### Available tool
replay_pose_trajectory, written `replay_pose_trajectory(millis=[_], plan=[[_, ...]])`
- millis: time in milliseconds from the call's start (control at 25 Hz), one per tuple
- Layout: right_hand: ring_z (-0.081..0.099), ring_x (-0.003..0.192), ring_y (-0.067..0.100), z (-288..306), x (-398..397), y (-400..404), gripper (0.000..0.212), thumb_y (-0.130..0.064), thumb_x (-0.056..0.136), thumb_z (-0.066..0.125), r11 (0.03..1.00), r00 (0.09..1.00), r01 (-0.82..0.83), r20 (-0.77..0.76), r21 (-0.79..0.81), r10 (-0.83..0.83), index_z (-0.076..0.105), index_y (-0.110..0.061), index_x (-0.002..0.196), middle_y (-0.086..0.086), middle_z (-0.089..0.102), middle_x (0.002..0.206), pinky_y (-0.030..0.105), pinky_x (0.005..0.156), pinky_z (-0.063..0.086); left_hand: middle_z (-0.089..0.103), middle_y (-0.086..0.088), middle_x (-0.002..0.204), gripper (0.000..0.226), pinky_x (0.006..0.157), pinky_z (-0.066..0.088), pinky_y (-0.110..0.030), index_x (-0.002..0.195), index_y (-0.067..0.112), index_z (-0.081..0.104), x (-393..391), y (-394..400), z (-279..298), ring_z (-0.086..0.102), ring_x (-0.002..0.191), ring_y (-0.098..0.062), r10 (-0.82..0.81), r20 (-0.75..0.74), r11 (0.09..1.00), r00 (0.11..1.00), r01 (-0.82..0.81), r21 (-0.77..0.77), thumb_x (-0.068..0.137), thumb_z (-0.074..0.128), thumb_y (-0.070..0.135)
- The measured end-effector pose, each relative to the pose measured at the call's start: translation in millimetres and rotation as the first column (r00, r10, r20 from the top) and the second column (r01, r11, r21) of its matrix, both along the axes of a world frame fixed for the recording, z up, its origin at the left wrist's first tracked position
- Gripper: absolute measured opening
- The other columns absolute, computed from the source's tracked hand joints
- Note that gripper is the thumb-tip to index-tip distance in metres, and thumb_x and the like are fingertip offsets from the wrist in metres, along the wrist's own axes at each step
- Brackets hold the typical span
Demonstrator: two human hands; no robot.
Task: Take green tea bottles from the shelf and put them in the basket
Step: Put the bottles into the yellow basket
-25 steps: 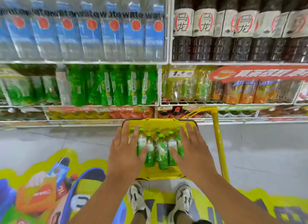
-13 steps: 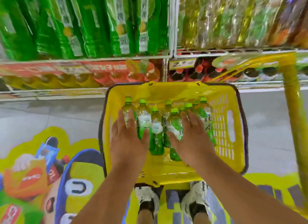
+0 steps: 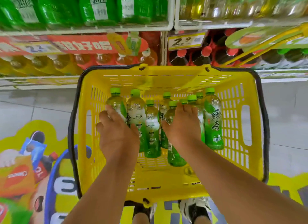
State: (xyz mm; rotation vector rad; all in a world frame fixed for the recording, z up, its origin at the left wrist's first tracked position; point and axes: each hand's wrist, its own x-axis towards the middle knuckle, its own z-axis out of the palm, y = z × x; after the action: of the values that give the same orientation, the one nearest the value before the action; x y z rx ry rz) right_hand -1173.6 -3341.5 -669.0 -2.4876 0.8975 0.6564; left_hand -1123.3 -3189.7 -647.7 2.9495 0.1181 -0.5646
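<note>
Several green tea bottles (image 3: 152, 123) with light green caps stand close together inside the yellow basket (image 3: 250, 97). My left hand (image 3: 116, 132) rests on the leftmost bottles, with its fingers spread over them and its thumb against the second bottle. My right hand (image 3: 181, 125) lies on the bottles right of the middle, its fingertips at their caps. One labelled bottle (image 3: 214, 122) stands free at the right of the group. Much of the bottles under my palms is hidden.
Directly behind the basket is the shelf, with big green bottles (image 3: 96, 5) on top and yellow and dark red-capped bottles lower down. The basket's yellow pull handle (image 3: 266, 45) slants up at the right. My shoes (image 3: 195, 208) stand on a colourful floor sticker (image 3: 25, 165).
Both hands have gone down into the basket with the cluster of bottles between them. The view has dropped closer to the basket, and the bottles have spread apart slightly.
</note>
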Motion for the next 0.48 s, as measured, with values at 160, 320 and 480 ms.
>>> replay_pose_trajectory(millis=[160,320,480], plan=[[0.039,0.129,0.028,-9,5,3,0.078,-0.055,0.082,0.074,0.994,0.999,-0.051,-0.016,-0.097,0.049,0.046,-0.008,0.138,0.009,0.049,0.136,0.038,0.102,0.039,0.030,-0.020,0.148,0.103,0.095,0.049,-0.045,0.158,0.000,0.008,4,-10,-9,0.040,0.130,-0.039,0.058,-0.003,0.994,0.998,-0.057,0.094,0.089,0.072,0.043],[0.038,0.133,0.028,-5,-8,7,0.083,-0.046,0.082,0.077,0.999,0.993,0.040,0.112,0.029,-0.043,0.039,-0.011,0.148,0.008,0.044,0.142,0.036,0.104,0.039,0.040,-0.025,0.140,0.088,0.100,0.041,-0.050,0.151,-0.003,0.029,-1,0,-17,0.041,0.126,-0.043,0.079,0.088,0.997,0.993,-0.078,-0.008,0.084,0.079,0.026],[0.054,0.127,0.024,6,-29,8,0.091,-0.044,0.088,0.073,0.937,0.950,0.219,0.160,0.272,-0.268,0.020,-0.033,0.160,0.002,0.039,0.150,0.034,0.090,0.050,0.044,-0.028,0.130,0.080,0.097,0.041,-0.050,0.145,-0.003,0.035,-11,1,-21,0.047,0.114,-0.046,0.058,0.145,0.998,0.988,-0.057,-0.007,0.081,0.078,0.017]])
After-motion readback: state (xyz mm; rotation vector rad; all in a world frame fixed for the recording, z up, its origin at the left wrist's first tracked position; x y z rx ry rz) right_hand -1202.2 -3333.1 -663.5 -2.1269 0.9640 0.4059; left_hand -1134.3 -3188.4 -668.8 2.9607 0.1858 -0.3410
